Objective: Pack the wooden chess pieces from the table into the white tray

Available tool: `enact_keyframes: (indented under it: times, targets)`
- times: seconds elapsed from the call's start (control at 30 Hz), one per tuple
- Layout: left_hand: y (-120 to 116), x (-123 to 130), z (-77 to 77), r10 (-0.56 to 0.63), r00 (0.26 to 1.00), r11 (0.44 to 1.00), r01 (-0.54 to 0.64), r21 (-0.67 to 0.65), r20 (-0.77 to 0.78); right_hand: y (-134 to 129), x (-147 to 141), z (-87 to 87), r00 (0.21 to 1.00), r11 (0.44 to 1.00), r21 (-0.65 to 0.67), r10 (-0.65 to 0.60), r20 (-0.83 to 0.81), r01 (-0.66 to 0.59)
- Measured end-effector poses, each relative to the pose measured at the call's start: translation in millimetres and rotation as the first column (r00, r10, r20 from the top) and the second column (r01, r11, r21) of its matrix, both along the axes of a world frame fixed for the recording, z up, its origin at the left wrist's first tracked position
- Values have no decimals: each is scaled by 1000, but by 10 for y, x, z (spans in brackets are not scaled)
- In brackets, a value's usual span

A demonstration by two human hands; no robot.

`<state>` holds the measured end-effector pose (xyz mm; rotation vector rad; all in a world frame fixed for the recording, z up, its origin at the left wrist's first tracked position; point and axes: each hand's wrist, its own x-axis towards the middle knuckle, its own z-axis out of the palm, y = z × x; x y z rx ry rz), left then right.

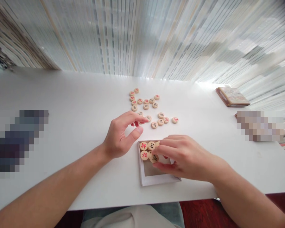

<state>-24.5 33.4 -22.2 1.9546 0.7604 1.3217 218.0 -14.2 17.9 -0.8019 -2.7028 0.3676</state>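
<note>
A shallow white box lies near the table's front edge with several round wooden Chinese chess pieces in its back left part, among them a red-marked piece. My right hand is over the box and pinches a black-marked Chinese chess piece between thumb and fingers. This piece is beside the red one and partly hides another. My left hand is just behind the box, thumb and index finger apart. Its index fingertip is at a loose Chinese chess piece; whether they touch, I cannot tell.
Several loose pieces with red or black marks, such as one at the right end, are scattered on the white table. A flat closed box sits at the back right. Blurred-out items lie at both sides. A striped curtain hangs behind.
</note>
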Motion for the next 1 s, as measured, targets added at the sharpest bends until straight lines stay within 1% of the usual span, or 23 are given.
enact_keyframes:
  times: [0.13,0.23,0.57,0.8,1.0]
  targets:
    - [-6,9,10,5,1000,999,-4,32,-29,-31,10,5,995,1000,18,-16,98,14]
    - [-12,13,15,4,999,999,-2,48,-45,-44,14,-15,991,999,34,-26,134,21]
    - [-6,25,9,20,998,998,-17,64,-53,-44,41,-24,996,1000,9,-19,86,18]
    - [-5,20,17,28,997,997,-23,67,-71,-37,23,-44,993,1000,-15,-21,117,23]
    - [5,20,6,43,997,997,-38,67,-70,-41,31,-45,989,999,-3,-42,139,43]
